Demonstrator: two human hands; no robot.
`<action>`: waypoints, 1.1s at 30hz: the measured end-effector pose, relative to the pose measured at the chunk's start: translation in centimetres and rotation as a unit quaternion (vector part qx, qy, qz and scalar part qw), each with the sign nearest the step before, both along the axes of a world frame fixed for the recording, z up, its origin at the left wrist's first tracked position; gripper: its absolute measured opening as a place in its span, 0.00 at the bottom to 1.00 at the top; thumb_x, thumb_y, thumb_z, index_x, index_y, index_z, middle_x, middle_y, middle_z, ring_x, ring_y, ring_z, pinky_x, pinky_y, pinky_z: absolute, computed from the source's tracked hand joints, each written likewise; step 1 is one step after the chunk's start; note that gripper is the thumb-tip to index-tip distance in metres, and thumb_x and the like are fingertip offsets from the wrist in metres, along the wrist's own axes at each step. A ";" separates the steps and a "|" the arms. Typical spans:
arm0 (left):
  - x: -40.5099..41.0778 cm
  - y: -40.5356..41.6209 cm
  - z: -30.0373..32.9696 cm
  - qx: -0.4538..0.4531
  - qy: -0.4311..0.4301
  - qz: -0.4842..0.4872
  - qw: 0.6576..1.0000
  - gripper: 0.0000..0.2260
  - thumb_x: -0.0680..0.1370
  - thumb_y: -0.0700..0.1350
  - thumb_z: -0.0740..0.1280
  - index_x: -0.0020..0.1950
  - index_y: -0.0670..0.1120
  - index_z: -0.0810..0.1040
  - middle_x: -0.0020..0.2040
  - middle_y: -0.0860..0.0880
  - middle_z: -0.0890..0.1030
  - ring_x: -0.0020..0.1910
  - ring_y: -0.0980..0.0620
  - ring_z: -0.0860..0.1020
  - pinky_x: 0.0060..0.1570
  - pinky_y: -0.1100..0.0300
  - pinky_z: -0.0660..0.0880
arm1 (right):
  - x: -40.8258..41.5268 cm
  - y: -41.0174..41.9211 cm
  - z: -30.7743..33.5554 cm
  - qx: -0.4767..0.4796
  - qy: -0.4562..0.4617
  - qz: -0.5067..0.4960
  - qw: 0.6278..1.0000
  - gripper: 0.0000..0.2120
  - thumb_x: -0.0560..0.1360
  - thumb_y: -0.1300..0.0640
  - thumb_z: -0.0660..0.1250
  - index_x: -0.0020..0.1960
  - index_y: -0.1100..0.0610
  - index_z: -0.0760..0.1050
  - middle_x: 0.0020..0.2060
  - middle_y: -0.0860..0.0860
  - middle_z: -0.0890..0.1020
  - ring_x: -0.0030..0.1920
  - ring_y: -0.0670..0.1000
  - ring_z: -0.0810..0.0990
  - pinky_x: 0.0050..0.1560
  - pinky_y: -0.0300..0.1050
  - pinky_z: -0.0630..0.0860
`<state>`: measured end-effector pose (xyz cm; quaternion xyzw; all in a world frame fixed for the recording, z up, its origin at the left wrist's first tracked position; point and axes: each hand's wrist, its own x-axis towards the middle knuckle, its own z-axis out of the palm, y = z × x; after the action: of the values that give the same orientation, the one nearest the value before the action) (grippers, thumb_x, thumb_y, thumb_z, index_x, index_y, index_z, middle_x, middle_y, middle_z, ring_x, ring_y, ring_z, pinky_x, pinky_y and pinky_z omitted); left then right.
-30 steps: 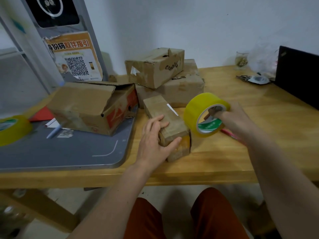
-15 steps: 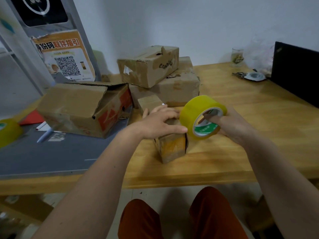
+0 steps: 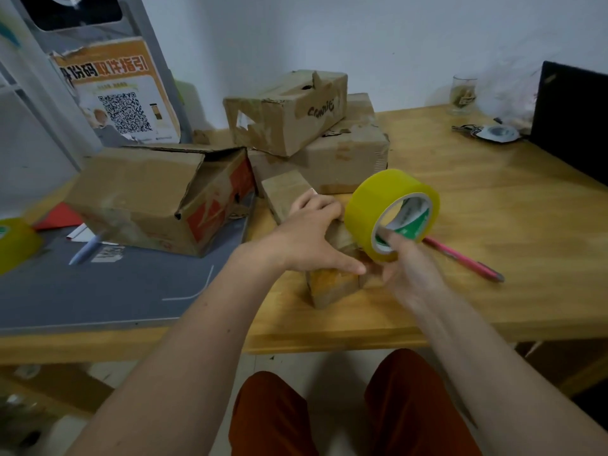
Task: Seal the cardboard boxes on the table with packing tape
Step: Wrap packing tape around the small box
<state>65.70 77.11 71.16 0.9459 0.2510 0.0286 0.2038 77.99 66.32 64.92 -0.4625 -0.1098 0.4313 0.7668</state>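
- Wooden worktop (image 3: 493,205), white wall behind.
- Left hand (image 3: 309,238) pressing flat on small box (image 3: 286,192).
- Right hand (image 3: 408,268) gripping yellow tape roll (image 3: 378,205), at 3 o'clock.
- QR poster (image 3: 121,103), at 10 o'clock.

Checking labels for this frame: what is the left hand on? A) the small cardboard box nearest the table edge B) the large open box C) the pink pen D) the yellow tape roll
A: the left hand lies on top of the small cardboard box, while the right hand holds the yellow tape roll beside it; the pink pen lies untouched on the table.
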 end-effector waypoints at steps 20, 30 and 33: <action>-1.6 -2.8 -4.6 -0.055 -0.398 0.110 0.909 0.25 0.63 0.52 0.82 0.49 0.56 0.69 0.81 0.52 0.49 0.77 0.64 0.49 0.65 0.81 0.51 | 2.6 -1.2 5.7 -0.055 -0.204 -0.059 0.976 0.04 0.79 0.62 0.66 0.53 0.58 0.77 0.47 0.56 0.82 0.43 0.56 0.83 0.32 0.53 0.82; -2.6 -2.1 -6.1 -0.012 -0.233 0.142 0.962 0.35 0.60 0.74 0.67 0.58 0.54 0.72 0.77 0.56 0.62 0.79 0.57 0.52 0.77 0.47 0.55 | 1.6 0.7 4.0 -0.174 -0.389 -0.017 0.905 0.09 0.78 0.54 0.67 0.55 0.58 0.76 0.44 0.54 0.79 0.41 0.53 0.79 0.24 0.42 0.74; -2.8 -2.2 -5.9 -0.022 -0.219 0.121 0.968 0.42 0.62 0.70 0.72 0.72 0.55 0.67 0.71 0.55 0.70 0.73 0.53 0.64 0.72 0.49 0.65 | 0.6 1.3 3.4 -0.165 -0.392 -0.037 0.904 0.07 0.77 0.54 0.67 0.53 0.55 0.76 0.43 0.50 0.79 0.43 0.51 0.77 0.34 0.43 0.71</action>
<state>62.94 74.89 65.27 0.8746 0.3130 0.2542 0.2694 78.59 67.60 68.31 -0.7181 -0.3118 0.1981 0.5898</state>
